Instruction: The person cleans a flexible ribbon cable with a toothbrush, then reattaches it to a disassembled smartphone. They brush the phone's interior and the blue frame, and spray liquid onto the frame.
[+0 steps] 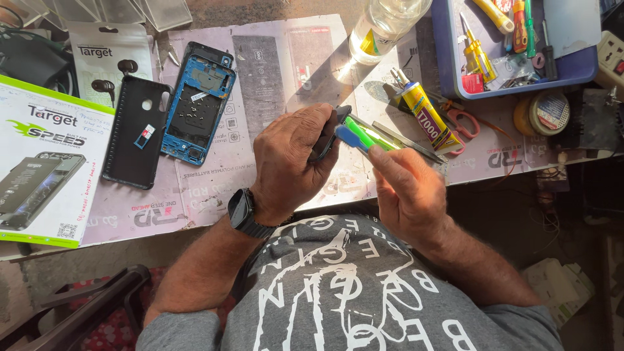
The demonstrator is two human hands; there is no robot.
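My left hand [289, 159], with a black watch [244, 213] on its wrist, grips a dark phone part [328, 133] held on edge above the table's front edge. My right hand [403, 188] pinches a blue pull tab [354, 138] joined to a bright green film strip [370, 135] that runs along the part. Both hands meet over the purple work mat [273, 78]. How the film sits on the hidden face of the part cannot be made out.
An opened blue phone frame [198, 107] and a black phone case [136, 133] lie at the left on the mat. A yellow glue tube [426, 117], red-handled scissors [465, 123], a clear bottle [383, 26], a blue tool tray [448, 58], a tape roll [543, 112] and white-and-green boxes [45, 162] surround them.
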